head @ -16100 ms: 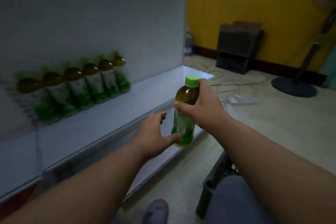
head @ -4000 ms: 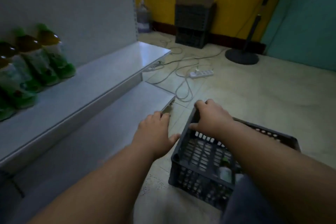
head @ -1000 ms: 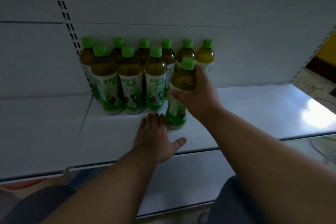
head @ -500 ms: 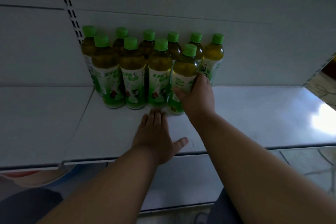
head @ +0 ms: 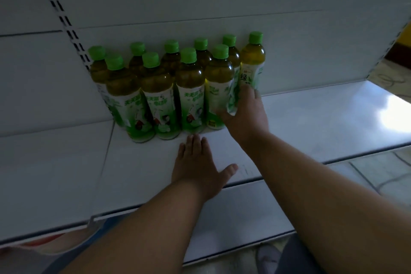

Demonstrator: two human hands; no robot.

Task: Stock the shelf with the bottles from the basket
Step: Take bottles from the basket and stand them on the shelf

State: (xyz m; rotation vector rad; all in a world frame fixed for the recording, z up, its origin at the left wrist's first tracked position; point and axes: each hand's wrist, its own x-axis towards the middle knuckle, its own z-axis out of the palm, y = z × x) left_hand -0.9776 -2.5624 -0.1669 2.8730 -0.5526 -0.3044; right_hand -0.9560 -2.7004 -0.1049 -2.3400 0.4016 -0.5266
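Ten upright green-capped tea bottles (head: 191, 93) in two rows on white shelf (head: 311, 122)

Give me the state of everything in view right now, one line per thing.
Back-row bottles: six, upright, capped.
Front-row bottles: four, upright, capped.
Rightmost front bottle: standing, right hand on it.
Right hand: wrapped around that bottle's lower part.
Left hand: flat, open on shelf.
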